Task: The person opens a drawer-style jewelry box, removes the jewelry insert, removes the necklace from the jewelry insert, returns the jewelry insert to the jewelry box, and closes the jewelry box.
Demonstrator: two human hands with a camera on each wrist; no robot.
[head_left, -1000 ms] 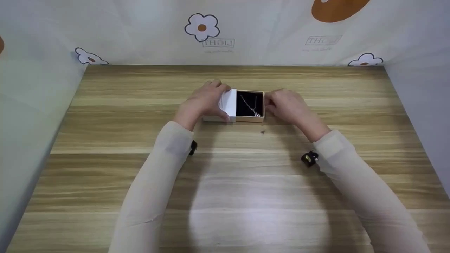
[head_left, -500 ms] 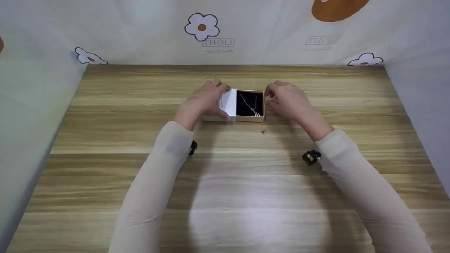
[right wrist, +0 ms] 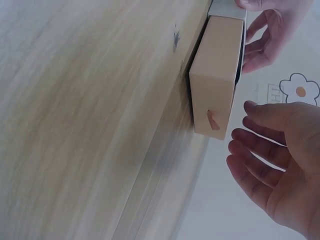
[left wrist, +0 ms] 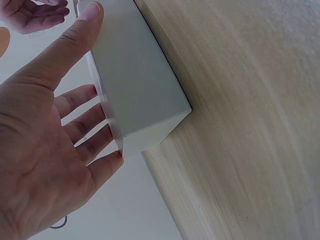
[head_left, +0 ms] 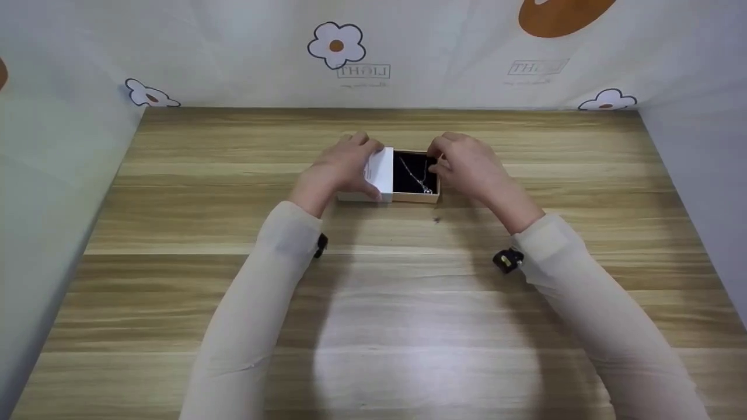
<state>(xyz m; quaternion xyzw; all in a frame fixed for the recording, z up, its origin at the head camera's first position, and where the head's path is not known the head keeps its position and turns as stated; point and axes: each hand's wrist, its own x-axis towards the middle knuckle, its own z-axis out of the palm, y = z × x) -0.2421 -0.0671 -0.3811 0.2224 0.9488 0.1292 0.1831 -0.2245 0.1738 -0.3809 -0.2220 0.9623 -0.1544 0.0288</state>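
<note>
A white box sleeve [head_left: 380, 170] sits on the table with its tan drawer [head_left: 415, 198] partly slid out to the right. Inside, a silver necklace [head_left: 415, 177] with a small pendant lies on a black lining [head_left: 401, 182]. My left hand [head_left: 343, 165] holds the sleeve, thumb on the near side and fingers on the far side. Above the drawer's right end hovers my right hand [head_left: 471, 166], fingers loosely bent; in the right wrist view nothing is between them and they stand apart from the box. A small ribbon tab [right wrist: 213, 120] sticks out of the drawer's end face.
A wood-grain table [head_left: 385, 326] spreads around the box. A pale curtain [head_left: 245, 52] with flower prints closes off the back and sides. A small dark mark [head_left: 436, 220] shows on the table just in front of the drawer.
My right hand has let go at the drawer's right end, risen a little, then moved left over the drawer's edge. The left hand, box and necklace have stayed put.
</note>
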